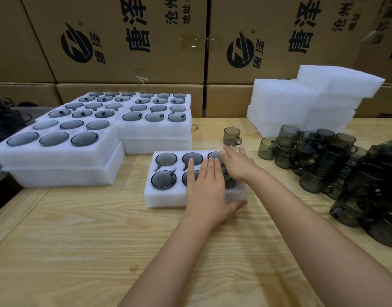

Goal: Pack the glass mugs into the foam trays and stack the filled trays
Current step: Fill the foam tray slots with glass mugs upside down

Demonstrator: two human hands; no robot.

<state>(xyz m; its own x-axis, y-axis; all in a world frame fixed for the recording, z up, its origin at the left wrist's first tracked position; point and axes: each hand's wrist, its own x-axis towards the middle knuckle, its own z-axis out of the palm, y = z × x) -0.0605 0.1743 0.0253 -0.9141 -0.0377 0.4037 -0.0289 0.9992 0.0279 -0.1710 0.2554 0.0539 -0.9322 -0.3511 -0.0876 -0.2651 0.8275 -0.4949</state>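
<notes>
While you're laying left hand (205, 185) & right hand (237, 166), both flat, gripping nothing, over the tray (166, 201), be seating mugs (166, 159) evenly.

Tray (163, 197) rt pockets hidden, mug pile (365, 187) cropped

Wooden table (80, 251) (cardboard boxes (128, 41) behind).

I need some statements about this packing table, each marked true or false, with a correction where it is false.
1. The left hand lies with straight fingers on the front foam tray. True.
2. One mug stands alone, upright, behind that tray. True.
3. The loose mugs are piled on the left of the table. False: the loose mugs are on its right.
4. The cardboard boxes bear no print. False: they bear black print.
</notes>
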